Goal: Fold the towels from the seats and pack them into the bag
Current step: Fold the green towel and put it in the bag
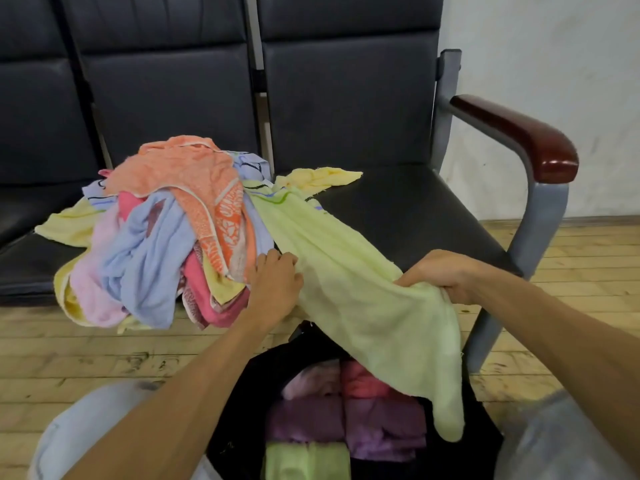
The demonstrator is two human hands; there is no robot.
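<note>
Currently, the right hand at centre right pinches one edge of the pale green towel, its grip closed on the cloth. The left hand presses flat on the same towel beside the towel pile on the seats, fingers open. Below, the black bag holds folded towels. No readable writing is visible.

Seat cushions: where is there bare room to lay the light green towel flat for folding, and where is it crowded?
The right seat is mostly bare, bordered by the yellow towel at the back, the armrest and the light green towel. The towel pile crowds the middle seat. The bag already holds folded towels.
</note>
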